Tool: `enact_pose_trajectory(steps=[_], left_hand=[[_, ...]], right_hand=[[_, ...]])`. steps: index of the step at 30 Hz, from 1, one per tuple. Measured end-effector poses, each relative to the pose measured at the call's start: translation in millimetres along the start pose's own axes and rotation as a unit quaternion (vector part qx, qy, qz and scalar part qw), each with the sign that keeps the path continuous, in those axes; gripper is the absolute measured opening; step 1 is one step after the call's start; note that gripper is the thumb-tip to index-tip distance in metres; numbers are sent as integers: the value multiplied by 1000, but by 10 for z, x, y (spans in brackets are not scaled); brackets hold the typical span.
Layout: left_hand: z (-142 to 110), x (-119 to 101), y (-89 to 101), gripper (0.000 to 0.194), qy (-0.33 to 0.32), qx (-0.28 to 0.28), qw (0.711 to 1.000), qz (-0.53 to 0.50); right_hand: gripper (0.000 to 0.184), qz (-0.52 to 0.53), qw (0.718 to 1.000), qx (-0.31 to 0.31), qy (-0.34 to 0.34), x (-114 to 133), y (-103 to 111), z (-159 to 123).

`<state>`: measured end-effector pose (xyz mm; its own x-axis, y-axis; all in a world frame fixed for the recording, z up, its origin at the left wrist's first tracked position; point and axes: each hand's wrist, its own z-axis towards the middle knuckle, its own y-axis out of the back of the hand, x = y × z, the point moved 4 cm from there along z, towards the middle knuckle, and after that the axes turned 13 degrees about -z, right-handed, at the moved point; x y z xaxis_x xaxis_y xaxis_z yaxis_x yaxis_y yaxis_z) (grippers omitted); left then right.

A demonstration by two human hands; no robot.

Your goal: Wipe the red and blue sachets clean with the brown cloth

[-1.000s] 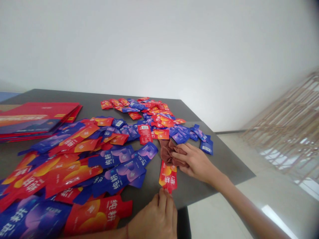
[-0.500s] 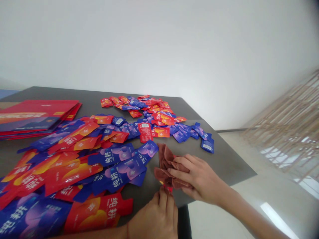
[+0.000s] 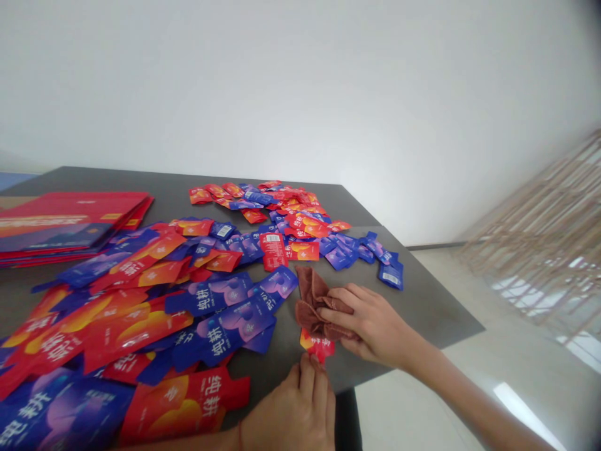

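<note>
Near the table's front edge lies a red pouch (image 3: pixel 317 343) with white lettering and a yellow-orange print. My left hand (image 3: pixel 295 401) pinches its near narrow end between the fingertips. In my right hand (image 3: pixel 373 322) is a crumpled brown cloth (image 3: pixel 312 304), bunched under the fingers and resting on the far part of the pouch, which it hides. Just left of the cloth, a blue pouch (image 3: pixel 239 322) tops a spread pile of red and blue pouches. A red-orange pouch (image 3: pixel 176 407) lies beside my left wrist.
Flat red and blue printed packages (image 3: pixel 70 219) are stacked at the left on the grey table (image 3: pixel 422 307). More small pouches (image 3: pixel 300 207) are heaped toward the back, with a blue one (image 3: pixel 391 274) near the right edge. A white wall stands behind; slatted bamboo-like poles (image 3: pixel 554 232) are at right.
My right hand has slid the cloth slightly away from my left hand, so more of the red pouch shows. My left hand has stayed in place.
</note>
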<state>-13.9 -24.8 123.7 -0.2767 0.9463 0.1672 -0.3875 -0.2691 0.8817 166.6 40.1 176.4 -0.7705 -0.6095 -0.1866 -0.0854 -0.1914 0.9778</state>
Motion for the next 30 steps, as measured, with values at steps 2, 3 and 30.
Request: enact_pose_trajectory(steps=[2,3,30], left_hand=[[-4,-5,-11,40,-3,-1,1000,3],[-6,-7,-17,40,-5,-1,1000,3],[-3,4,-11,38,-17,-17,1000,8]], right_hand=[[45,-1,1000,3,-1,-36,-3,16],[45,-2,1000,4,-3,-55,-1,24],[49,-130,965,-160,-160,-688,-23,2]])
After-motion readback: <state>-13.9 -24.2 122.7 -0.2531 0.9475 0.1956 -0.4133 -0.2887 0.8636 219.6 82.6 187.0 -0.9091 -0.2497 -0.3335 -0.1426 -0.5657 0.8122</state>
